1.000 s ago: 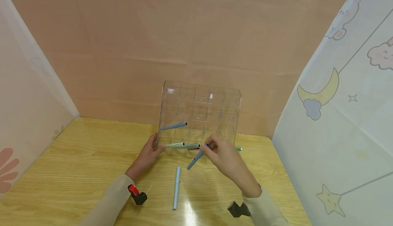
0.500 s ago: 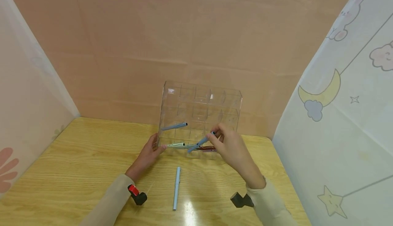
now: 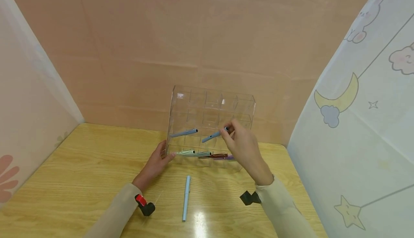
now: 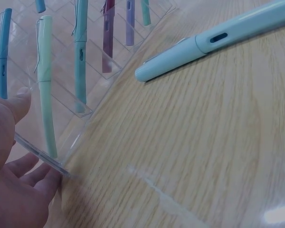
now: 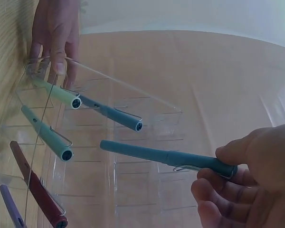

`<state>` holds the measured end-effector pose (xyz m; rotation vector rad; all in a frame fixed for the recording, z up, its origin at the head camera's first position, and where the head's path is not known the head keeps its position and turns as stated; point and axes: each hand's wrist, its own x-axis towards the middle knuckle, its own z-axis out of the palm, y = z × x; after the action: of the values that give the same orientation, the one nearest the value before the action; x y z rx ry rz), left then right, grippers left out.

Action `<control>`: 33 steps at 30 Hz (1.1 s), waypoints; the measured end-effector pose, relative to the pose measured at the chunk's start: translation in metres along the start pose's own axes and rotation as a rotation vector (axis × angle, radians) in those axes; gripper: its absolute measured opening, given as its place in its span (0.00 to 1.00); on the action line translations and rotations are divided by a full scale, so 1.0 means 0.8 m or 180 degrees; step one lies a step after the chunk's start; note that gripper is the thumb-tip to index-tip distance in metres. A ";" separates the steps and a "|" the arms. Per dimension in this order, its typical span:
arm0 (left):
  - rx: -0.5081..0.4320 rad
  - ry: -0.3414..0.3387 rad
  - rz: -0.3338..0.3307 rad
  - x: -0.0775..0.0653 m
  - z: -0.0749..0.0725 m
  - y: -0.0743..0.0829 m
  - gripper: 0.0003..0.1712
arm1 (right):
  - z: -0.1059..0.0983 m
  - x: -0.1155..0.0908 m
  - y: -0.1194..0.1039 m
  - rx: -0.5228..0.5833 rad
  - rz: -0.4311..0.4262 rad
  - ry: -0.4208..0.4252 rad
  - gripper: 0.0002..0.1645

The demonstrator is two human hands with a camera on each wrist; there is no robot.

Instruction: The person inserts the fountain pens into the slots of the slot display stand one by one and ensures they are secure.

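Note:
A clear plastic pen rack (image 3: pixel 169 119) with rows of compartments stands on the table. My left hand (image 3: pixel 155 166) grips its lower left side, thumb in front and fingers behind. My right hand (image 3: pixel 242 148) pinches a blue fountain pen (image 5: pixel 156 156) near its capped end, in front of the rack's right half, apart from the other pens. The bottom row holds a pale green pen (image 4: pixel 45 85), a teal pen (image 5: pixel 46 133), a dark red pen (image 5: pixel 35 187), a purple pen (image 5: pixel 12 206) and a green pen (image 4: pixel 146 12). Another blue pen (image 3: pixel 184 133) lies one row higher at the left.
A light blue pen (image 3: pixel 186 198) lies on the wooden table (image 3: pixel 97 159) in front of the rack. Behind the rack rises a peach backdrop (image 3: pixel 207 51). Pale printed sheets (image 3: pixel 349 123) close off both sides.
My right hand has lifted the blue pen up from the bottom row's level to the row above, tilting it flatter. The left hand and rack have stayed put.

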<state>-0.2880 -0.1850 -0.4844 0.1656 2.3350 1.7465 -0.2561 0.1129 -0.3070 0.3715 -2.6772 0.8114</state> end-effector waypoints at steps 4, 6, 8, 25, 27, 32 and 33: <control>0.0021 0.0011 -0.0013 0.000 0.000 0.000 0.46 | 0.004 0.008 0.000 -0.0052 -0.0026 0.0041 0.12; 0.0015 0.0019 -0.0010 0.000 0.001 0.001 0.46 | 0.006 0.012 -0.001 -0.0057 -0.0033 0.0061 0.13; 0.0022 0.0020 -0.0007 0.000 0.001 0.001 0.46 | 0.008 0.015 -0.001 -0.0034 -0.0039 0.0082 0.14; 0.0083 0.0043 0.0005 -0.001 0.007 0.000 0.47 | 0.046 0.020 0.015 -0.0225 -0.0092 -0.0188 0.11; 0.0084 0.0050 -0.0006 -0.003 0.008 -0.001 0.47 | 0.051 0.020 0.016 -0.0209 -0.0116 -0.0216 0.11; 0.0100 0.0068 0.0000 -0.005 0.009 -0.001 0.46 | 0.058 0.018 0.016 -0.0293 -0.0143 -0.0265 0.10; 0.0107 0.0072 0.0002 -0.006 0.009 -0.001 0.46 | 0.059 0.017 0.016 -0.0306 -0.0139 -0.0279 0.10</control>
<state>-0.2816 -0.1792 -0.4864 0.1527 2.3816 1.7188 -0.2837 0.0940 -0.3452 0.4501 -2.7663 0.6655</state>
